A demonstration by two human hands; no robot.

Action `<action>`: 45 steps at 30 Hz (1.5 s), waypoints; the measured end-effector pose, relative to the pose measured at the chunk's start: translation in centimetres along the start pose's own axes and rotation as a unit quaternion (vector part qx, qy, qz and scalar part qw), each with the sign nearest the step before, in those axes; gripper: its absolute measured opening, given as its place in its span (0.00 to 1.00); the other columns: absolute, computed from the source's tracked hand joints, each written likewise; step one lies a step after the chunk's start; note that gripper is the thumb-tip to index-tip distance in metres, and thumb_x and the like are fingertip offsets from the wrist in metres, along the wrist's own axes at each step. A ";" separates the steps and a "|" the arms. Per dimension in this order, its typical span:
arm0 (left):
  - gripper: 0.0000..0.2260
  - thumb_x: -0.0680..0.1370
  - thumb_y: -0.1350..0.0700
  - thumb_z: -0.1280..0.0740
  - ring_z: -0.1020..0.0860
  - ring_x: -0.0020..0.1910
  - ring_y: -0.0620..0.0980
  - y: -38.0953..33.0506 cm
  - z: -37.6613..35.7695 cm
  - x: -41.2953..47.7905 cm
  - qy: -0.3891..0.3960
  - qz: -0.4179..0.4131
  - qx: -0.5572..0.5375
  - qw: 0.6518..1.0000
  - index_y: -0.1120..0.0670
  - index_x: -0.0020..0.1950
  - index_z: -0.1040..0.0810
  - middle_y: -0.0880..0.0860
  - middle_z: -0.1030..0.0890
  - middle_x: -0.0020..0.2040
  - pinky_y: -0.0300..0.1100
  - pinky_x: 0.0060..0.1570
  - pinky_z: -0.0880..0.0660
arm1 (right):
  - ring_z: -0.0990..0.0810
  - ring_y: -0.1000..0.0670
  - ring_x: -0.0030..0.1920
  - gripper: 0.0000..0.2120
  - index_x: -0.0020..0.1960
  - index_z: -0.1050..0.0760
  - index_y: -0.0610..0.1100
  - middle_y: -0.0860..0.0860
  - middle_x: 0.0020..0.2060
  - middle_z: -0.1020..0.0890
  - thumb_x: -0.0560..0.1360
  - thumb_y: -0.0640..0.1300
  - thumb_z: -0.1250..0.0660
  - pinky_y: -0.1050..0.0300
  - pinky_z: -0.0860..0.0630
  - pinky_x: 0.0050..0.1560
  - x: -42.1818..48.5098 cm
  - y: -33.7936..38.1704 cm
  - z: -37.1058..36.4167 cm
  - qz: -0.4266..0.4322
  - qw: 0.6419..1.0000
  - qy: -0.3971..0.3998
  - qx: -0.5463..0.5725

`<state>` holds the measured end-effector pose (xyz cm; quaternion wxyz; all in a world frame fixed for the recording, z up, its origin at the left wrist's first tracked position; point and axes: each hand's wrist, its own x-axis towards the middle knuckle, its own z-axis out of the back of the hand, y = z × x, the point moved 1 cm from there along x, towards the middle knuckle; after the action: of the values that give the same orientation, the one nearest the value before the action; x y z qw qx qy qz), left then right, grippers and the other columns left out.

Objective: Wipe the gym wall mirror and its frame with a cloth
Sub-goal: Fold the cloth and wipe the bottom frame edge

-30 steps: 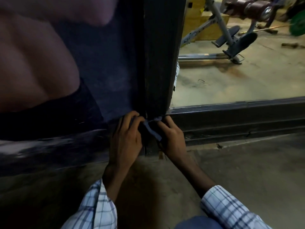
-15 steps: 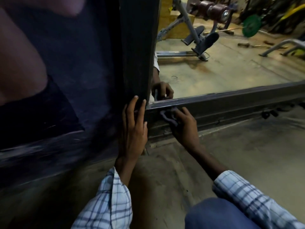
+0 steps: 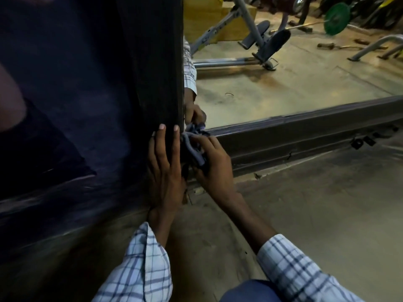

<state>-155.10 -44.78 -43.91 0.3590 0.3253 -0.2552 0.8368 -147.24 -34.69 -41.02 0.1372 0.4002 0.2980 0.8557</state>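
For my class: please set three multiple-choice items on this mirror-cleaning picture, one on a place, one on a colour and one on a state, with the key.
1. Where is the cloth?
A) at the lower corner of the mirror frame
B) lying on the floor by the knee
C) draped over a sleeve

2. What colour is the weight plate reflected in the mirror?
A) red
B) green
C) white

3. How does the left hand lie?
A) curled round the cloth
B) hanging free in the air
C) flat, fingers straight, against the frame's upright

Key:
1 A: the right hand grips it where the upright meets the bottom rail.
2 B: the reflected disc is plainly green.
3 C: its straight fingers point up the dark upright.
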 end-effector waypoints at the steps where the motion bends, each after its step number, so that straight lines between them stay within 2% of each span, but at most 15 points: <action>1: 0.43 0.78 0.54 0.26 0.46 0.82 0.60 0.2 0.1 0.0 0.012 -0.006 0.000 1.000 0.52 0.86 0.47 0.58 0.50 0.84 0.54 0.78 0.41 | 0.21 0.53 0.56 0.28 0.68 0.23 0.44 0.47 0.60 0.21 0.69 0.30 0.28 0.62 0.22 0.55 0.3 -1.0 1.0 -0.003 0.999 -0.037 -0.001; 5: 0.48 0.74 0.50 0.21 0.45 0.82 0.61 0.7 0.7 0.0 0.026 -0.024 0.012 0.999 0.53 0.85 0.47 0.59 0.49 0.84 0.49 0.80 0.49 | 0.21 0.54 0.53 0.21 0.62 0.22 0.41 0.49 0.55 0.21 0.71 0.32 0.28 0.45 0.20 0.57 1.5 -5.8 5.7 -0.177 0.953 -0.245 0.024; 7: 0.48 0.73 0.51 0.21 0.44 0.82 0.63 0.4 0.6 0.1 0.014 -0.019 0.006 1.000 0.55 0.85 0.45 0.61 0.48 0.84 0.50 0.81 0.51 | 0.20 0.50 0.55 0.21 0.63 0.21 0.40 0.46 0.56 0.20 0.71 0.30 0.29 0.45 0.20 0.57 1.4 -4.5 4.5 -0.121 0.973 -0.196 0.028; 10: 0.45 0.73 0.57 0.22 0.43 0.80 0.66 0.0 0.4 0.3 -0.003 -0.021 -0.013 1.000 0.57 0.84 0.43 0.63 0.46 0.83 0.55 0.81 0.46 | 0.20 0.47 0.60 0.24 0.68 0.22 0.43 0.45 0.62 0.22 0.71 0.34 0.31 0.53 0.20 0.59 0.5 -0.8 1.5 0.009 1.000 0.025 0.017; 11: 0.44 0.74 0.57 0.23 0.43 0.80 0.66 0.0 0.4 0.3 -0.004 -0.022 -0.012 1.000 0.57 0.84 0.42 0.63 0.46 0.82 0.56 0.80 0.45 | 0.20 0.46 0.59 0.25 0.68 0.23 0.43 0.46 0.62 0.23 0.71 0.35 0.31 0.53 0.20 0.58 0.6 -0.9 1.6 0.024 0.999 0.041 0.009; 16: 0.42 0.74 0.55 0.22 0.39 0.79 0.64 0.0 0.3 -0.2 0.008 -0.060 0.015 0.998 0.56 0.84 0.40 0.60 0.45 0.82 0.60 0.74 0.36 | 0.21 0.47 0.55 0.21 0.61 0.23 0.41 0.47 0.56 0.21 0.70 0.32 0.28 0.40 0.21 0.54 1.3 -8.5 7.3 -0.133 0.960 -0.237 0.060; 18: 0.42 0.73 0.56 0.21 0.39 0.78 0.63 -0.6 -0.2 -0.1 0.014 -0.084 0.016 0.996 0.56 0.83 0.38 0.59 0.44 0.81 0.59 0.74 0.36 | 0.21 0.47 0.56 0.22 0.63 0.24 0.40 0.46 0.57 0.22 0.70 0.30 0.29 0.41 0.21 0.54 1.0 -8.3 6.8 -0.101 0.973 -0.202 0.057; 22: 0.41 0.72 0.57 0.21 0.40 0.77 0.62 -2.6 -1.5 0.3 0.023 -0.098 0.016 0.995 0.57 0.82 0.35 0.58 0.43 0.80 0.58 0.72 0.35 | 0.21 0.44 0.61 0.27 0.69 0.25 0.42 0.45 0.64 0.26 0.71 0.33 0.28 0.46 0.19 0.57 0.2 -5.7 4.0 0.025 0.999 0.016 0.016; 27: 0.40 0.72 0.57 0.20 0.36 0.76 0.60 -4.1 -2.5 0.8 0.030 -0.110 0.008 0.993 0.57 0.81 0.34 0.59 0.38 0.77 0.57 0.70 0.33 | 0.22 0.47 0.55 0.21 0.63 0.24 0.39 0.44 0.56 0.23 0.70 0.30 0.31 0.42 0.22 0.55 0.7 -11.6 9.3 -0.129 0.955 -0.256 0.076; 29: 0.40 0.72 0.57 0.21 0.34 0.74 0.61 -4.5 -2.9 1.0 0.032 -0.115 0.018 0.993 0.57 0.81 0.34 0.60 0.35 0.76 0.57 0.69 0.33 | 0.22 0.47 0.54 0.23 0.64 0.25 0.38 0.43 0.56 0.24 0.70 0.30 0.31 0.44 0.22 0.54 0.2 -11.1 8.6 -0.113 0.969 -0.211 0.066; 33: 0.37 0.73 0.57 0.22 0.33 0.73 0.62 -5.9 -3.2 1.2 0.037 -0.114 0.023 0.993 0.56 0.80 0.32 0.62 0.31 0.75 0.57 0.68 0.34 | 0.21 0.43 0.55 0.28 0.71 0.28 0.42 0.45 0.61 0.27 0.71 0.37 0.29 0.46 0.20 0.50 -0.9 -9.5 6.0 0.000 1.000 -0.010 0.023; 38: 0.36 0.74 0.56 0.23 0.32 0.72 0.61 -5.8 -3.2 1.3 0.031 -0.136 0.035 0.990 0.56 0.80 0.32 0.61 0.30 0.74 0.58 0.66 0.33 | 0.22 0.48 0.51 0.21 0.61 0.24 0.39 0.44 0.53 0.23 0.70 0.29 0.29 0.51 0.22 0.52 -0.7 -12.6 8.1 -0.145 0.953 -0.245 0.104; 40: 0.36 0.73 0.57 0.23 0.32 0.72 0.61 -5.8 -3.4 1.5 0.029 -0.136 0.034 0.990 0.56 0.80 0.31 0.61 0.30 0.74 0.58 0.66 0.33 | 0.22 0.48 0.52 0.22 0.63 0.24 0.39 0.44 0.54 0.23 0.70 0.29 0.29 0.54 0.23 0.53 -0.9 -11.6 7.2 -0.127 0.965 -0.208 0.099; 43: 0.36 0.73 0.57 0.22 0.32 0.72 0.61 -6.6 -3.8 1.6 0.028 -0.130 0.029 0.991 0.56 0.79 0.30 0.61 0.29 0.73 0.59 0.66 0.33 | 0.20 0.46 0.55 0.26 0.68 0.25 0.41 0.45 0.57 0.25 0.71 0.31 0.29 0.52 0.21 0.53 -1.7 -10.7 6.5 -0.034 0.995 -0.053 0.077; 45: 0.36 0.73 0.57 0.22 0.31 0.71 0.62 -6.9 -4.0 1.5 0.029 -0.129 0.025 0.991 0.56 0.79 0.30 0.61 0.29 0.73 0.60 0.65 0.32 | 0.21 0.47 0.52 0.24 0.65 0.23 0.40 0.45 0.55 0.23 0.70 0.29 0.30 0.49 0.22 0.52 -1.3 -12.1 7.9 -0.046 0.988 -0.112 0.091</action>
<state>-152.10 -37.25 -44.09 0.4629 0.3400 -0.1795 0.7987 -140.35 -22.67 -45.29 0.1719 0.4902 0.3756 0.7675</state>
